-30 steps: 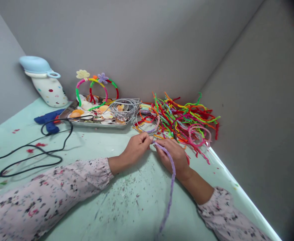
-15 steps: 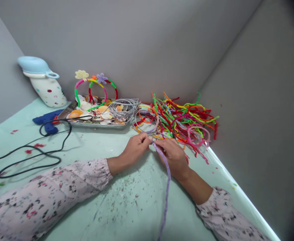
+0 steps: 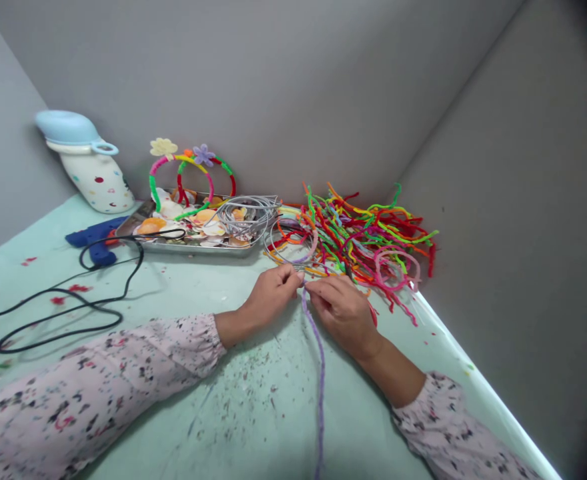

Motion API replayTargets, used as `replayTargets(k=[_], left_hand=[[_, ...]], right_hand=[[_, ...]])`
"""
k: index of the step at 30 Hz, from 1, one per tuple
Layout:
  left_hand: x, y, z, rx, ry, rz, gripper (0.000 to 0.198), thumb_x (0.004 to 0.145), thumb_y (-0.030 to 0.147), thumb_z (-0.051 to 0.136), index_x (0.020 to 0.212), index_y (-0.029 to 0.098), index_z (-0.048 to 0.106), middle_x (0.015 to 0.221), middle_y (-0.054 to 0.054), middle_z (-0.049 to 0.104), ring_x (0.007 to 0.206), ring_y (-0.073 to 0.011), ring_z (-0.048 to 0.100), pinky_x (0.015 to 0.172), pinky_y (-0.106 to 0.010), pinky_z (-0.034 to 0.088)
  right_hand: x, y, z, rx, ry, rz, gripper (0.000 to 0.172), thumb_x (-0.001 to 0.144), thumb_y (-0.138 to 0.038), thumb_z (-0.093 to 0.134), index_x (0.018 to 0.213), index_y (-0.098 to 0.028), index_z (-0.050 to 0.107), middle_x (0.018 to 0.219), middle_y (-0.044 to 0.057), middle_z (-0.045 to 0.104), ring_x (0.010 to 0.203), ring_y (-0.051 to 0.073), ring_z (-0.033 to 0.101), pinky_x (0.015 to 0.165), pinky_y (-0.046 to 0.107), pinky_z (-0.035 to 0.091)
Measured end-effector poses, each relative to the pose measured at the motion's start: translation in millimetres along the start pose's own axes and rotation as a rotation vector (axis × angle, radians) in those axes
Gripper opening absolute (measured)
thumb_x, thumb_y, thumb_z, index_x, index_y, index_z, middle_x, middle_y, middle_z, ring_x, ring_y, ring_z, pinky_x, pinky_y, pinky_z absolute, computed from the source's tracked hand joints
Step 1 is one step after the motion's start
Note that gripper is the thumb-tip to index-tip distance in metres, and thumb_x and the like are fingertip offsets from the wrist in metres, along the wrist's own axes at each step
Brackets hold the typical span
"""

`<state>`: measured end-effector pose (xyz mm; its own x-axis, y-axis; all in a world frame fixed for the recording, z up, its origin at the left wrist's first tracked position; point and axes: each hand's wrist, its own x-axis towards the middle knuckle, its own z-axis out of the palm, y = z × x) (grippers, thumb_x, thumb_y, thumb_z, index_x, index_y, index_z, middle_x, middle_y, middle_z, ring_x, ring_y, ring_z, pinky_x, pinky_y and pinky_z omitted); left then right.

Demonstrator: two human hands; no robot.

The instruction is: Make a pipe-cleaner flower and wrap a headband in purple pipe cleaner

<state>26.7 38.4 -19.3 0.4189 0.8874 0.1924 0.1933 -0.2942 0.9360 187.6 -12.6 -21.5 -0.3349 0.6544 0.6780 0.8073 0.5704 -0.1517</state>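
Note:
A long purple pipe cleaner (image 3: 320, 373) hangs from between my fingertips toward the bottom of the view. My left hand (image 3: 275, 293) pinches near its upper end, where a wire ring (image 3: 293, 250) partly wrapped in pink and purple lies just behind. My right hand (image 3: 341, 308) is closed with its fingertips at the top of the purple strand, close to my left fingertips. The exact spot where strand and fingers meet is small and partly hidden.
Behind my hands lies a heap of colourful pipe cleaners (image 3: 368, 233). Left of it, a metal tray (image 3: 198, 250) holds shells, wire coils and flower-topped rings. Farther left are a blue glue gun (image 3: 96, 240), its black cable (image 3: 73, 325) and a white bottle (image 3: 96, 177).
The purple strand has swung left and now hangs straighter below my fingertips. My right fingertips have shifted slightly left; my left hand has hardly moved.

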Motion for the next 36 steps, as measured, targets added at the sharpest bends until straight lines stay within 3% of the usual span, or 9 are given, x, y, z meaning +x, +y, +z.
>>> replayTargets(k=[13, 21, 36], left_hand=[[1.4, -4.6, 0.9, -0.009, 0.005, -0.003, 0.034, 0.088, 0.036, 0.045, 0.06, 0.017, 0.044, 0.055, 0.005, 0.04, 0.055, -0.0101, 0.038, 0.055, -0.024, 0.029], [0.8, -3.3, 0.5, -0.059, -0.004, -0.006, 0.033, 0.088, 0.036, 0.045, 0.061, 0.017, 0.044, 0.055, 0.005, 0.041, 0.055, -0.0095, 0.038, 0.055, -0.023, 0.03], [1.3, -3.2, 0.4, -0.07, -0.067, 0.055, 0.02, 0.082, 0.031, 0.052, 0.071, 0.015, 0.053, 0.064, 0.003, 0.048, 0.061, -0.0102, 0.043, 0.058, -0.022, 0.034]], right_hand=[[0.7, 0.4, -2.2, -0.109, -0.05, -0.047, 0.015, 0.088, -0.015, 0.052, 0.093, -0.021, 0.065, 0.083, 0.004, 0.068, 0.078, 0.017, 0.06, 0.076, 0.033, 0.043], [-0.8, 0.6, 3.1, -0.036, 0.039, 0.067, 0.018, 0.087, -0.019, 0.054, 0.103, -0.019, 0.061, 0.084, 0.005, 0.068, 0.078, 0.018, 0.06, 0.075, 0.033, 0.043], [-0.3, -1.3, 3.6, -0.015, 0.062, 0.135, 0.011, 0.085, -0.018, 0.053, 0.09, -0.019, 0.062, 0.077, 0.003, 0.065, 0.076, 0.017, 0.059, 0.07, 0.03, 0.043]])
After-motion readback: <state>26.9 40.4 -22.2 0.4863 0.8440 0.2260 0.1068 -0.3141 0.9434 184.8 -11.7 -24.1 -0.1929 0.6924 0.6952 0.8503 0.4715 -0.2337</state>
